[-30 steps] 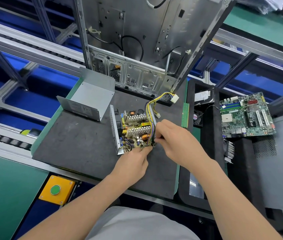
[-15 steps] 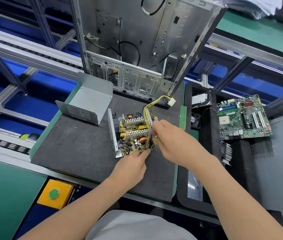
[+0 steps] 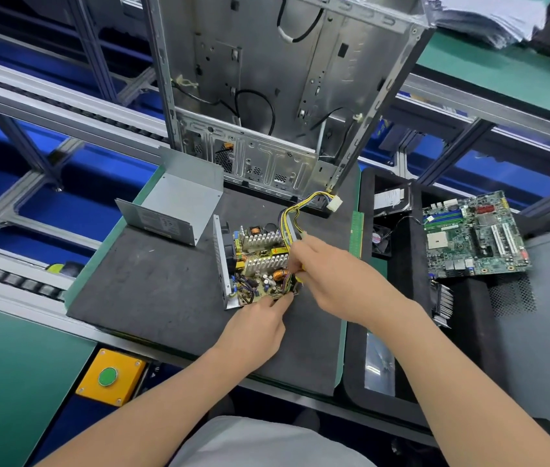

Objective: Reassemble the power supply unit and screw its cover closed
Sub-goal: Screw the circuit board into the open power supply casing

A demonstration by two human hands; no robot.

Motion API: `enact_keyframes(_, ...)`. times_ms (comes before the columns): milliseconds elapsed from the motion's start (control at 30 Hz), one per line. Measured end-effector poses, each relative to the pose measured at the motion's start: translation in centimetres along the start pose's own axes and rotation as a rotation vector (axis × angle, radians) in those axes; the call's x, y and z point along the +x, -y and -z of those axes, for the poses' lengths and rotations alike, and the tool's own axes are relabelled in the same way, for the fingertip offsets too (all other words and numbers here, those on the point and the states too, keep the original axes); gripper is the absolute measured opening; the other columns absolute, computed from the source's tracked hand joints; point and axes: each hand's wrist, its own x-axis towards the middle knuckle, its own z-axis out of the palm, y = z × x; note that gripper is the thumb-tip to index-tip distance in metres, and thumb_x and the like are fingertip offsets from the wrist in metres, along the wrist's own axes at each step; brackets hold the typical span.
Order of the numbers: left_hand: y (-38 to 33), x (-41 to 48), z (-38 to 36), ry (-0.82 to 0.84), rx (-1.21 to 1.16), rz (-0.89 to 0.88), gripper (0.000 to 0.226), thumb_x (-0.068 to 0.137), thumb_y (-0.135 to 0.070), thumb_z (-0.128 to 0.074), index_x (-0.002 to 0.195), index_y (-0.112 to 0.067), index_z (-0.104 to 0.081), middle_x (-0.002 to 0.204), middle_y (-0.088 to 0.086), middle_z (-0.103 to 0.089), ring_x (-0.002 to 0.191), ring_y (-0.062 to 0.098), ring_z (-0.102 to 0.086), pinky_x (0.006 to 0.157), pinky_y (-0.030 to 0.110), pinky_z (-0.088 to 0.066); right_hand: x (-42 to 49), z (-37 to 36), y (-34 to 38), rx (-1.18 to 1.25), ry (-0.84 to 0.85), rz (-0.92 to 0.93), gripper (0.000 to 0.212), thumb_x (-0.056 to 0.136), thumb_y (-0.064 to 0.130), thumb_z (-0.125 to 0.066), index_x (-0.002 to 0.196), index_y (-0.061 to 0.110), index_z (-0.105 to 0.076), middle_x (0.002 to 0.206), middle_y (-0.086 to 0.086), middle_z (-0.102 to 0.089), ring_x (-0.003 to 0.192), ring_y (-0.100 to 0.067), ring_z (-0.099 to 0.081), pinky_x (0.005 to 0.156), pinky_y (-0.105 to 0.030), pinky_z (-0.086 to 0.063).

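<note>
A yellow box with a green button [image 3: 108, 377] sits at the lower left, below the dark foam surface [image 3: 152, 288]. On the far left part of that surface stands the grey metal power supply cover [image 3: 179, 205], off the unit and well apart from both hands. Just right of it lies the open power supply unit [image 3: 256, 264], its circuit board and heat sinks exposed. The left hand [image 3: 253, 328] reaches up from below, fingertips touching the board's near right corner; I cannot tell whether they pinch it or only rest there. The right hand [image 3: 327, 267] is at the unit's right edge, fingers curled around the yellow and black wire bundle [image 3: 295, 210], which arcs away to a white connector [image 3: 334, 205] at the foot of the bare computer case [image 3: 283, 96] behind. Further right lie a green RAM stick [image 3: 356, 234], a small fan [image 3: 381, 237] and a motherboard [image 3: 472, 234].
</note>
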Motion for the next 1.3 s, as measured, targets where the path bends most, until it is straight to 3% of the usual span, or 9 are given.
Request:
enact_keyframes(267, -0.3, -0.2, 0.4, -0.015, -0.024, -0.02, 0.052, 0.105, -0.023, -0.043, 0.157, -0.026, -0.04, 0.131, 0.006, -0.063, 0.109, 0.03, -0.065, 0.087, 0.042, -0.055, 1.2, -2.3, -0.2, -0.225, -0.248, -0.243, 0.035, 0.108, 0.053, -0.038, 0.105, 0.018, -0.041, 0.07, -0.003, -0.053, 0.069, -0.038, -0.061, 0.057, -0.037, -0.039)
enact_keyframes(467, -1.9, 0.5, 3.4, -0.387, -0.356, -0.079, 0.024, 0.091, -0.015, -0.071, 0.113, -0.016, -0.061, 0.106, -0.007, -0.053, 0.092, 0.01, -0.054, 0.082, 0.027, -0.05, 1.1, -2.9, -0.6, -0.248, -0.317, -0.207, 0.035, 0.108, 0.054, -0.032, 0.102, 0.02, -0.038, 0.062, 0.001, -0.043, 0.056, -0.035, -0.047, 0.052, -0.035, -0.033)
enact_keyframes(633, -2.2, 3.7, 6.0, -0.252, -0.384, -0.028, 0.027, 0.081, -0.022, -0.081, 0.087, -0.026, -0.055, 0.083, -0.012, -0.055, 0.075, 0.01, -0.05, 0.065, 0.028, -0.038, 0.5, -1.2, -0.7, -0.043, -0.176, -0.145, 0.021, 0.098, 0.039, -0.041, 0.091, 0.024, -0.03, 0.065, 0.0, -0.049, 0.061, -0.037, -0.052, 0.051, -0.037, -0.031)
enact_keyframes(767, -1.3, 4.9, 6.5, -0.167, -0.439, -0.096, 0.024, 0.079, -0.014, -0.082, 0.086, -0.025, -0.062, 0.082, -0.008, -0.068, 0.074, 0.008, -0.06, 0.066, 0.025, -0.047, 0.1, 1.0, -0.9, -0.106, 0.003, -0.076, 0.021, 0.093, 0.033, -0.047, 0.102, 0.022, -0.032, 0.085, -0.003, -0.057, 0.073, -0.038, -0.058, 0.057, -0.04, -0.038)
enact_keyframes(867, -1.0, 5.2, 6.5, -0.155, -0.398, -0.156, 0.027, 0.081, -0.017, -0.082, 0.084, -0.031, -0.059, 0.071, -0.021, -0.06, 0.073, -0.008, -0.06, 0.063, 0.01, -0.041, -0.2, 2.5, -0.8, -0.2, 0.016, 0.073, 0.026, 0.092, 0.026, -0.055, 0.115, 0.021, -0.043, 0.108, 0.002, -0.049, 0.081, -0.031, -0.058, 0.064, -0.042, -0.047)
enact_keyframes(967, -0.7, 5.2, 6.1, -0.176, -0.348, -0.158, 0.025, 0.079, -0.018, -0.081, 0.083, -0.031, -0.06, 0.067, -0.026, -0.056, 0.076, -0.008, -0.062, 0.061, 0.015, -0.043, 0.0, 2.7, -0.5, -0.227, 0.046, 0.164, 0.019, 0.092, 0.017, -0.056, 0.11, 0.02, -0.058, 0.102, 0.004, -0.048, 0.086, -0.026, -0.056, 0.071, -0.04, -0.047)
enact_keyframes(1133, -0.7, 5.2, 5.8, -0.208, -0.34, -0.186, 0.023, 0.076, -0.012, -0.076, 0.09, -0.022, -0.061, 0.07, -0.018, -0.06, 0.078, 0.004, -0.061, 0.065, 0.017, -0.046, 0.7, 1.3, 0.0, -0.159, -0.073, -0.044, 0.019, 0.098, 0.029, -0.051, 0.105, 0.014, -0.061, 0.089, -0.003, -0.054, 0.088, -0.035, -0.061, 0.072, -0.043, -0.052)
enact_keyframes(1233, -0.7, 5.2, 5.8, -0.228, -0.351, -0.166, 0.024, 0.079, -0.013, -0.08, 0.093, -0.019, -0.061, 0.071, -0.017, -0.061, 0.07, 0.001, -0.059, 0.062, 0.012, -0.041, 1.3, -0.1, 0.6, -0.126, -0.167, -0.221, 0.021, 0.103, 0.032, -0.048, 0.094, 0.014, -0.041, 0.069, -0.002, -0.036, 0.075, -0.036, -0.049, 0.049, -0.035, -0.029)
enact_keyframes(1300, -0.6, 5.2, 5.9, -0.234, -0.359, -0.149, 0.025, 0.079, -0.013, -0.083, 0.093, -0.018, -0.063, 0.075, -0.017, -0.062, 0.07, 0.0, -0.059, 0.063, 0.008, -0.041, 1.6, -0.9, 1.0, -0.108, -0.204, -0.329, 0.02, 0.106, 0.03, -0.045, 0.094, 0.015, -0.037, 0.066, -0.001, -0.028, 0.073, -0.035, -0.046, 0.048, -0.034, -0.02)
